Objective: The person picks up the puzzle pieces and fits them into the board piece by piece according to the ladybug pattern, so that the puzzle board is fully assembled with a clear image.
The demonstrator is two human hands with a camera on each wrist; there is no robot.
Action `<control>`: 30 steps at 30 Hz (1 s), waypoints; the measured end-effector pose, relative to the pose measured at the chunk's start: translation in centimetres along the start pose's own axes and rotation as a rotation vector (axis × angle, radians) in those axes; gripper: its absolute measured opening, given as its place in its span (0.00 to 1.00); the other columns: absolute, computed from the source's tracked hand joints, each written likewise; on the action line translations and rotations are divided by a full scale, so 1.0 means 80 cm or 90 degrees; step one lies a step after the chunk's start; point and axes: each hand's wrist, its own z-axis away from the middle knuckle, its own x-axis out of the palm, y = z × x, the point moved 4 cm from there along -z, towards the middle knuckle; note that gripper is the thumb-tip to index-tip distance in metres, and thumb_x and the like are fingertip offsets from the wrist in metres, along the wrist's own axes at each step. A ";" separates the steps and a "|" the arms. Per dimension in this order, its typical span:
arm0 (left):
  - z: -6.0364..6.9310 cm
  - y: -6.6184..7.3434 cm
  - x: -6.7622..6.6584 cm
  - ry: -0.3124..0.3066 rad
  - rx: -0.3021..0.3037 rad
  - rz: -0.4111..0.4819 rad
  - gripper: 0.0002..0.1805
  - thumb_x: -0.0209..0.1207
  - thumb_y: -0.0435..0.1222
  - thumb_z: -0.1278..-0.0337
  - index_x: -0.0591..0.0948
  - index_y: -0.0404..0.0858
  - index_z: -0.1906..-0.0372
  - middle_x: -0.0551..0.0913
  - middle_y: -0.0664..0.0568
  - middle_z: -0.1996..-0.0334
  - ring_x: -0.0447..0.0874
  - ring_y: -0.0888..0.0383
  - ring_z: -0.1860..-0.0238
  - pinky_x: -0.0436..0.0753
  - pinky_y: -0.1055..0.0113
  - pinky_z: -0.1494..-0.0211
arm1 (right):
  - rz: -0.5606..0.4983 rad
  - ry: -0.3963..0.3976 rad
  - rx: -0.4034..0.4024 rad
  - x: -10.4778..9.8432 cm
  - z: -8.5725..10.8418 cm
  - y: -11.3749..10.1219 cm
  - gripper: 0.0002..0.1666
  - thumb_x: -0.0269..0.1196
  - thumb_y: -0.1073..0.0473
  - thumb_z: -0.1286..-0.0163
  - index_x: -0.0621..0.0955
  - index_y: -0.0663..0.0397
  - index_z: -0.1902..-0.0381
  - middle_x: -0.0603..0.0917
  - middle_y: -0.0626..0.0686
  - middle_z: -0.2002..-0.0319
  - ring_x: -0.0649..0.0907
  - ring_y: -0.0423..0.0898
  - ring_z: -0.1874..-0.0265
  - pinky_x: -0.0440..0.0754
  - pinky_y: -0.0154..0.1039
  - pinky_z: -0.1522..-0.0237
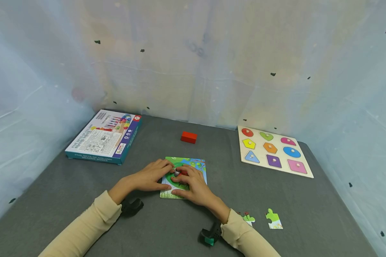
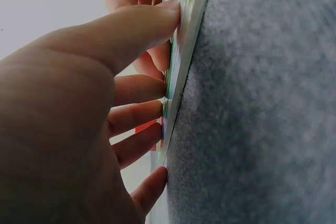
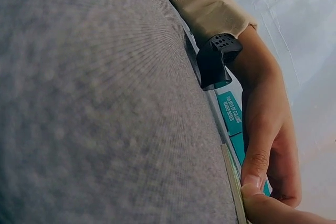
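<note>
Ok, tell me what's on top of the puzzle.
On the puzzle rest the left hand and right hand; red and green show between them. Whatever they cover is hidden.

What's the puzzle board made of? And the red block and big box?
Puzzle board: maybe wood or thick card, its edge pale, its top printed.
Red block: smooth-looking painted wood or plastic; its even red hides which.
Big box: probably printed cardboard, with flat sides and straight edges.

the puzzle (image 1: 176,186) is green and blue; the block (image 1: 188,137) red
</note>
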 end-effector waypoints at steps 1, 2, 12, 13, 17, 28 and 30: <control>0.000 0.001 0.000 0.001 -0.001 -0.004 0.27 0.59 0.52 0.44 0.72 0.43 0.43 0.68 0.55 0.46 0.64 0.55 0.47 0.67 0.50 0.44 | 0.008 -0.002 0.000 0.001 0.000 0.000 0.22 0.68 0.47 0.44 0.82 0.47 0.51 0.71 0.54 0.39 0.63 0.55 0.35 0.57 0.61 0.41; 0.000 0.002 -0.001 0.002 -0.002 -0.010 0.27 0.59 0.52 0.44 0.72 0.43 0.43 0.68 0.54 0.46 0.65 0.54 0.47 0.67 0.50 0.44 | 0.016 -0.004 0.000 0.001 0.000 0.000 0.22 0.68 0.47 0.43 0.82 0.46 0.52 0.71 0.53 0.39 0.63 0.55 0.35 0.57 0.61 0.40; 0.000 0.011 0.005 0.005 0.002 -0.084 0.31 0.55 0.56 0.42 0.69 0.50 0.34 0.67 0.49 0.43 0.64 0.51 0.45 0.65 0.45 0.43 | 0.063 -0.011 0.007 0.002 -0.001 -0.002 0.20 0.64 0.44 0.39 0.78 0.44 0.52 0.68 0.56 0.38 0.65 0.51 0.37 0.58 0.60 0.41; 0.000 0.011 0.005 0.003 0.003 -0.086 0.31 0.54 0.56 0.41 0.69 0.51 0.35 0.67 0.48 0.43 0.64 0.51 0.46 0.65 0.44 0.43 | 0.064 -0.013 0.010 0.002 -0.001 -0.002 0.20 0.64 0.43 0.39 0.78 0.44 0.53 0.68 0.56 0.38 0.65 0.51 0.37 0.59 0.60 0.41; -0.001 0.011 0.005 0.007 0.004 -0.077 0.30 0.53 0.57 0.42 0.70 0.52 0.36 0.67 0.48 0.43 0.63 0.51 0.46 0.65 0.44 0.43 | 0.078 -0.021 0.005 0.000 0.000 -0.002 0.19 0.63 0.43 0.38 0.79 0.43 0.52 0.68 0.56 0.38 0.65 0.51 0.37 0.60 0.60 0.42; -0.002 0.012 0.007 -0.012 -0.001 -0.087 0.31 0.53 0.57 0.41 0.67 0.56 0.33 0.59 0.46 0.32 0.59 0.48 0.39 0.61 0.41 0.40 | -0.040 -0.022 -0.040 -0.032 0.011 0.003 0.27 0.70 0.53 0.45 0.79 0.52 0.47 0.71 0.60 0.41 0.70 0.54 0.41 0.70 0.51 0.45; -0.001 0.013 0.006 -0.015 -0.003 -0.089 0.31 0.53 0.57 0.41 0.66 0.56 0.33 0.59 0.47 0.32 0.58 0.48 0.39 0.61 0.41 0.40 | -0.055 -0.011 -0.025 -0.040 0.018 0.005 0.30 0.70 0.54 0.44 0.76 0.52 0.44 0.69 0.60 0.39 0.68 0.55 0.38 0.69 0.53 0.44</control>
